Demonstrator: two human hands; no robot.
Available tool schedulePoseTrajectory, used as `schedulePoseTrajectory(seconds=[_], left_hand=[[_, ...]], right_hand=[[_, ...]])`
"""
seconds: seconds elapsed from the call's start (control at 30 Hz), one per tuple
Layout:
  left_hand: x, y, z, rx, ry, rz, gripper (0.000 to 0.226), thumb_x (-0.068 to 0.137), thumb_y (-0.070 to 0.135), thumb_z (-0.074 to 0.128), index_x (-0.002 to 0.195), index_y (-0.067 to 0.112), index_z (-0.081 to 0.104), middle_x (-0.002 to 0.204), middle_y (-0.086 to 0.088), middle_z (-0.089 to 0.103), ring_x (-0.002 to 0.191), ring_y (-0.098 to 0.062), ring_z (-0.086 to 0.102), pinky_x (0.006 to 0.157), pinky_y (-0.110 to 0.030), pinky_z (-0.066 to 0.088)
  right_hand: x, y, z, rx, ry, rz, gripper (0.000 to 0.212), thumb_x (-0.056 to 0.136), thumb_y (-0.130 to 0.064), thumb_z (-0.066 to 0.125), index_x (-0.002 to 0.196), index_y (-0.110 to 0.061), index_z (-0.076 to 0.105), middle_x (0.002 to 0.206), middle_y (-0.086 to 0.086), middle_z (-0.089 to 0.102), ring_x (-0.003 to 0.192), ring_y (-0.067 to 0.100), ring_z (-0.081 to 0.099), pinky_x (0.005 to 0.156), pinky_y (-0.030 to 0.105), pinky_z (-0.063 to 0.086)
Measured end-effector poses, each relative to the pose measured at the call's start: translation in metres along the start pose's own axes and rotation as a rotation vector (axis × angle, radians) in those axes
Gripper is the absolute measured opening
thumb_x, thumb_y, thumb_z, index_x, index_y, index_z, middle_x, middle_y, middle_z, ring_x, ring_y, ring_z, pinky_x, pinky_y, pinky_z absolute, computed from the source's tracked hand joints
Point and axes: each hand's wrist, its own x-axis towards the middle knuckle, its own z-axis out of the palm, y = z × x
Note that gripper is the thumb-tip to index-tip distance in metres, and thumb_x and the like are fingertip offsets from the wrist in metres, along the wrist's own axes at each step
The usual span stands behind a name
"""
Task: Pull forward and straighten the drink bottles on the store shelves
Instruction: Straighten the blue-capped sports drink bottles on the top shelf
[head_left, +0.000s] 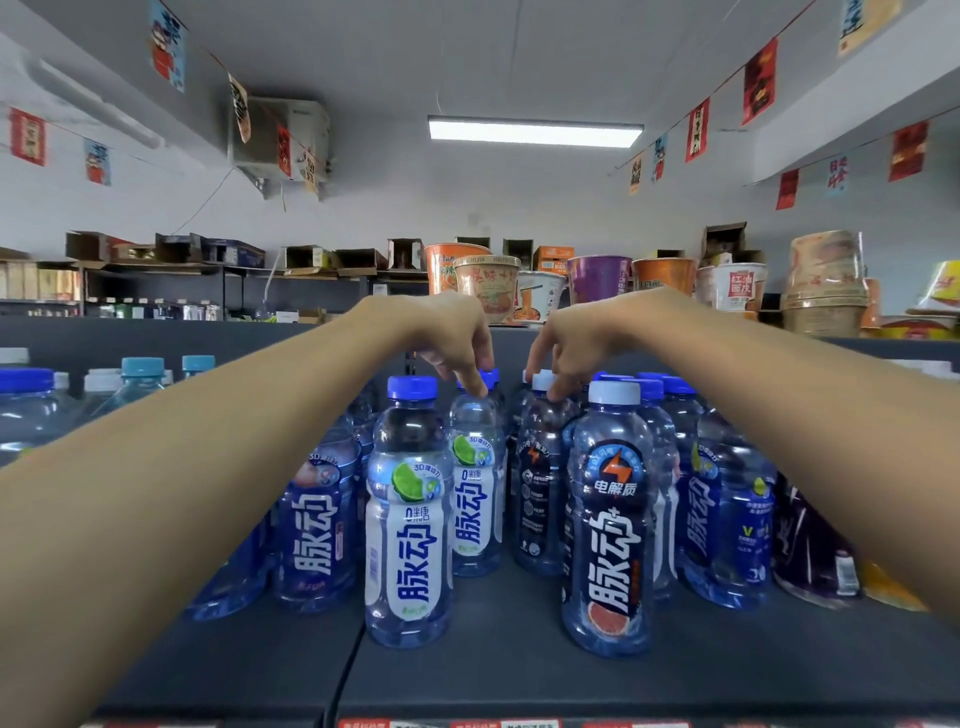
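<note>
Head view shows two drink bottles in the second row of a dark grey shelf (493, 670), each one taken at the top by one hand. The rear lime bottle (475, 488) has a blue cap and stands upright. The left hand (452, 338) comes down on it from above, and its curled fingertips (475, 385) pinch the cap and neck. Just beside it on the right stands the dark-label bottle (540, 488) with a pale cap. The right hand (571, 343) pinches that cap in the same way, with its fingers bent downward. The two hands are near each other but do not touch.

In front of these two bottles, closer to the shelf edge, stand the front lime bottle (410, 519) and the grapefruit bottle (613, 519), both upright, with an open strip of shelf between them. More blue bottles of the same brand crowd behind and on both sides, partly hidden by the forearms. At the far left are water bottles (140, 379) with light blue caps.

Behind the shelf, higher up, instant noodle cups (488, 288) stand in a row. Paper flags (759, 83) hang on strings under the ceiling, and a long ceiling lamp (535, 131) is lit.
</note>
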Motion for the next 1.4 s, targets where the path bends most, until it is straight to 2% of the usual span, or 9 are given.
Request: schedulePoseTrajectory(seconds=[0.2,0.33,0.53,0.67,0.8,1.07,1.2,1.3,1.4], left_hand=[[0.008,-0.006,0.006,-0.006,0.042,0.006,0.030,0.066,0.041,0.091,0.088,0.028,0.074,0.078,0.014,0.072,0.070,-0.006,0.068,0.042,-0.007,0.041],[0.008,-0.004,0.007,0.018,0.038,0.002,0.033,0.067,0.041,0.091,0.091,0.025,0.074,0.069,0.018,0.070,0.055,0.001,0.065,0.040,-0.008,0.040],[0.010,0.000,0.006,-0.025,-0.126,-0.049,0.057,0.071,0.037,0.089,0.119,0.020,0.065,0.104,-0.002,0.073,0.070,-0.012,0.075,0.059,-0.019,0.057],[0.011,0.002,0.007,-0.039,-0.135,-0.049,0.046,0.079,0.029,0.085,0.119,0.018,0.066,0.078,0.001,0.077,0.069,-0.014,0.075,0.059,-0.019,0.054],[0.008,0.004,0.005,-0.088,-0.152,-0.065,0.038,0.081,0.024,0.083,0.115,0.014,0.067,0.078,0.000,0.077,0.073,-0.019,0.076,0.072,-0.028,0.055],[0.000,0.010,0.007,-0.082,-0.109,-0.048,0.035,0.083,0.026,0.082,0.113,0.017,0.068,0.067,0.006,0.074,0.070,-0.013,0.075,0.049,-0.013,0.050],[-0.010,0.011,0.007,-0.065,-0.099,-0.034,0.050,0.081,0.034,0.082,0.125,0.018,0.066,0.095,0.000,0.076,0.068,-0.008,0.074,0.056,-0.014,0.052],[-0.024,0.010,-0.001,-0.035,-0.083,-0.011,0.069,0.084,0.048,0.074,0.142,0.016,0.052,0.128,-0.002,0.065,0.084,-0.009,0.072,0.082,-0.026,0.056],[-0.051,0.006,-0.003,-0.025,0.040,0.030,0.052,0.088,0.054,0.068,0.128,0.022,0.064,0.120,0.008,0.068,0.098,-0.005,0.064,0.093,-0.030,0.052]], right_hand=[[0.001,-0.003,0.003,-0.163,0.028,0.039,0.060,0.073,-0.077,0.065,0.081,-0.018,0.078,0.068,-0.007,0.074,0.069,0.013,0.068,0.068,0.030,0.052],[0.004,-0.014,0.005,-0.284,0.044,0.072,0.074,0.071,-0.085,0.056,0.062,-0.013,0.071,0.061,-0.001,0.071,0.069,0.022,0.071,0.072,0.035,0.057],[0.002,-0.012,0.006,-0.122,-0.059,0.030,0.041,0.084,-0.064,0.066,0.102,-0.028,0.073,0.073,-0.014,0.074,0.074,0.013,0.074,0.085,0.040,0.058],[-0.001,-0.011,0.003,-0.020,-0.082,-0.004,0.023,0.087,-0.052,0.071,0.103,-0.035,0.073,0.076,-0.013,0.075,0.072,0.010,0.072,0.089,0.039,0.056],[-0.006,-0.012,-0.001,0.014,-0.106,-0.018,0.022,0.086,-0.044,0.074,0.106,-0.034,0.074,0.073,-0.015,0.073,0.071,0.010,0.069,0.090,0.038,0.056],[-0.013,-0.009,0.000,0.053,-0.078,-0.013,0.028,0.084,-0.036,0.079,0.111,-0.036,0.072,0.070,-0.015,0.071,0.087,0.020,0.070,0.094,0.044,0.054],[-0.021,-0.013,0.001,0.026,-0.056,-0.016,0.044,0.084,-0.044,0.076,0.126,-0.040,0.066,0.089,-0.015,0.070,0.092,0.019,0.070,0.097,0.043,0.052],[-0.037,-0.009,-0.005,0.028,0.037,-0.029,0.055,0.088,-0.057,0.064,0.138,-0.036,0.056,0.113,-0.010,0.069,0.093,0.012,0.071,0.090,0.032,0.051],[-0.060,-0.006,0.002,0.006,0.279,-0.101,0.041,0.093,-0.061,0.053,0.117,-0.032,0.069,0.083,-0.020,0.071,0.070,-0.008,0.065,0.065,0.013,0.041]])
